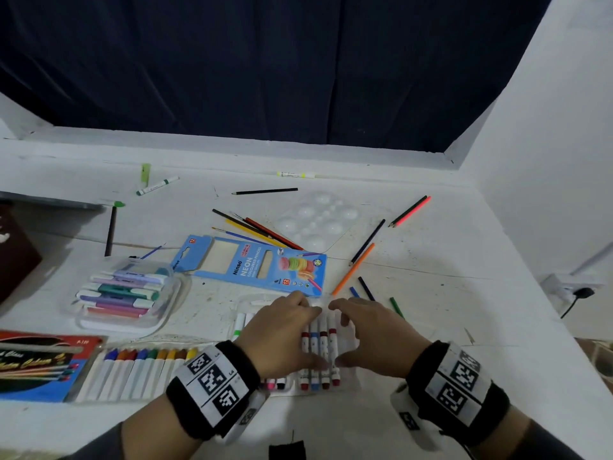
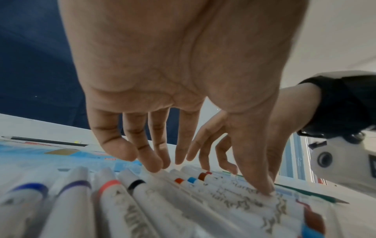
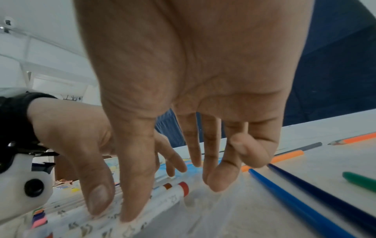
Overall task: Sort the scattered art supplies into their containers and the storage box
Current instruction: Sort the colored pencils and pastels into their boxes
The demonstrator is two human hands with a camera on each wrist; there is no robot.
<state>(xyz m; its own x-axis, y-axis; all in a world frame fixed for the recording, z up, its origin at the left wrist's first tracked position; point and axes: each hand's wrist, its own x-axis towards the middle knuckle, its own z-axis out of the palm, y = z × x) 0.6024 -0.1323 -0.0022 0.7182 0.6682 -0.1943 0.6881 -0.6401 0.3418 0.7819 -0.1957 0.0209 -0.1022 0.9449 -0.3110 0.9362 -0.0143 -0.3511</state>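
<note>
Both hands are over a row of white markers [image 1: 320, 351] that lie side by side in a clear plastic tray [image 1: 348, 346] near the front edge of the white table [image 1: 447, 293]. The left hand [image 1: 278, 336] is spread, with fingers nearly straight; its fingertips [image 2: 154, 165] touch the far ends of the markers and its thumb presses on the barrels. The right hand [image 1: 371, 333] is also spread, with its thumb [image 3: 134, 206] and one fingertip resting on the markers and tray. Neither hand closes around anything; they seem to press and straighten the row.

The markers are light, stiff and round, so I think they roll easily and can slip from their places. It is better to push them from both ends, or to take one by the middle of the barrel between thumb and finger. The tray looks thin and flexible, so it should be held by its two long edges, not by a corner.

Far from the hands lie the blue pencil box [image 1: 252, 263], loose coloured pencils [image 1: 262, 230] and a white palette [image 1: 318, 220]. More pencils [image 1: 365, 287] lie just to the right. On the left stand a clear case of highlighters [image 1: 122, 290] and a row of crayons [image 1: 146, 363].
</note>
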